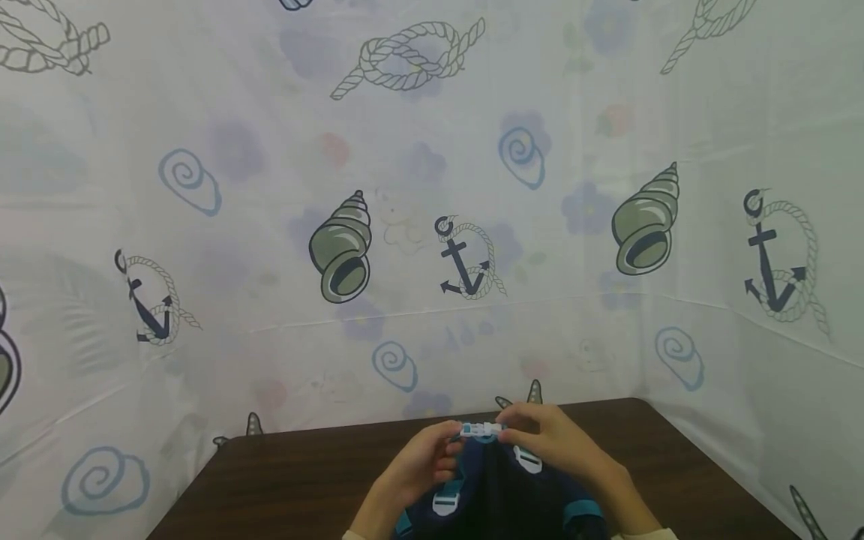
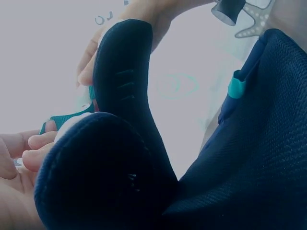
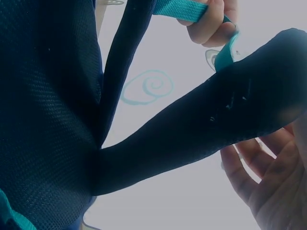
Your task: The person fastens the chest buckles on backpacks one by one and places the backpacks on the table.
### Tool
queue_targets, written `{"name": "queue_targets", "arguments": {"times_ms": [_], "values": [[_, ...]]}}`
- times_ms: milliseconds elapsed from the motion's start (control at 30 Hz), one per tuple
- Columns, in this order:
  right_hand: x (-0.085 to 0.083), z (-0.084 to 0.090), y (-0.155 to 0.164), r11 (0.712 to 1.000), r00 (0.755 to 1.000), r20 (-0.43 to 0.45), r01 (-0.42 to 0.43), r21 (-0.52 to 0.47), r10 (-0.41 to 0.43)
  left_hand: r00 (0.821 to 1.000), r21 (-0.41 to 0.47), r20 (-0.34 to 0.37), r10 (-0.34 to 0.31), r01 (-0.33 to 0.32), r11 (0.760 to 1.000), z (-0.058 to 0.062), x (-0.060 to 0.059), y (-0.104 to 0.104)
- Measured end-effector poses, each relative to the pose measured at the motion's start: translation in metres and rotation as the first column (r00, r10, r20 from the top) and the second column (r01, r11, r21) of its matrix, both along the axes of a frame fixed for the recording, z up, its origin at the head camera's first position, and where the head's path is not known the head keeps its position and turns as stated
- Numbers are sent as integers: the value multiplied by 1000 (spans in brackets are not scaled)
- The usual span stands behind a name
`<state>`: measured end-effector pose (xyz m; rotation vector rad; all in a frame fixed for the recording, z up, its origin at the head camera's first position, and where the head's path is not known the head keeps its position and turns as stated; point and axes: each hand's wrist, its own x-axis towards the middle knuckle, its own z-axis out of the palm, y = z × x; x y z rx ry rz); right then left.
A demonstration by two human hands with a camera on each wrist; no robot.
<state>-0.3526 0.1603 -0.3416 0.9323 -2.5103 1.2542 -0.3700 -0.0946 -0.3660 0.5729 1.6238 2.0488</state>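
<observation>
Lower centre of the head view: your left hand [image 1: 421,461] and right hand [image 1: 550,439] each pinch one end of the white buckle [image 1: 481,430], fingers curled round it, above the navy backpack [image 1: 499,499] on the brown table [image 1: 283,480].
</observation>
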Motion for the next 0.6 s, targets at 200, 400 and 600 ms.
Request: {"name": "queue_targets", "arguments": {"times_ms": [200, 400, 600], "values": [[-5, 0, 0, 1000, 1000, 0, -12, 0, 12, 1000, -12, -20, -8, 7, 1000, -3, -7, 0], [-13, -3, 0, 999, 998, -48, -32, -5, 31, 999, -50, -47, 10, -13, 999, -2, -6, 7], [-17, -5, -1, 999, 995, -98, -30, 21, 32, 998, -86, -59, 18, -23, 996, -1, -5, 11]]}}
